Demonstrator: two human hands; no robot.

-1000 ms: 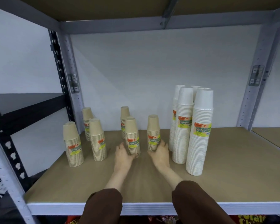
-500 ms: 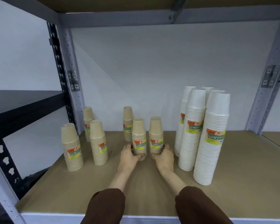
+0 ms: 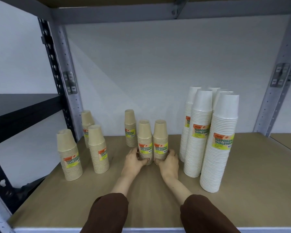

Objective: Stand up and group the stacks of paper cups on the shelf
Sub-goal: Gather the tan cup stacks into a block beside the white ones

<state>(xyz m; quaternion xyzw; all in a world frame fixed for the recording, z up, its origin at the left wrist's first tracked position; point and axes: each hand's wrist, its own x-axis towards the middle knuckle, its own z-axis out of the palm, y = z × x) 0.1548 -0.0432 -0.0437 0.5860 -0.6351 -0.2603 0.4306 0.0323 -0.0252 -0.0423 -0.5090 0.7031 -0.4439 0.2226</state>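
Two short tan cup stacks stand upright, side by side and touching, mid-shelf. My left hand (image 3: pixel 134 161) grips the base of the left tan stack (image 3: pixel 145 137); my right hand (image 3: pixel 168 161) grips the base of the right tan stack (image 3: pixel 160 137). Just behind them stands a third tan stack (image 3: pixel 130 127). Three more tan stacks stand apart at the left: a near one (image 3: pixel 68 153), a middle one (image 3: pixel 97 148) and a far one (image 3: pixel 86 121). Several tall white cup stacks (image 3: pixel 217 142) cluster at the right.
The brown shelf board (image 3: pixel 250 190) has a grey front lip and grey metal posts at the back left (image 3: pixel 69 84) and back right (image 3: pixel 280 78). Another shelf board runs close overhead. A black rack (image 3: pixel 15 111) adjoins at the left.
My hands have slid the two tan stacks together until they touch, and both hands now wrap their bases. The camera has moved closer to the shelf.
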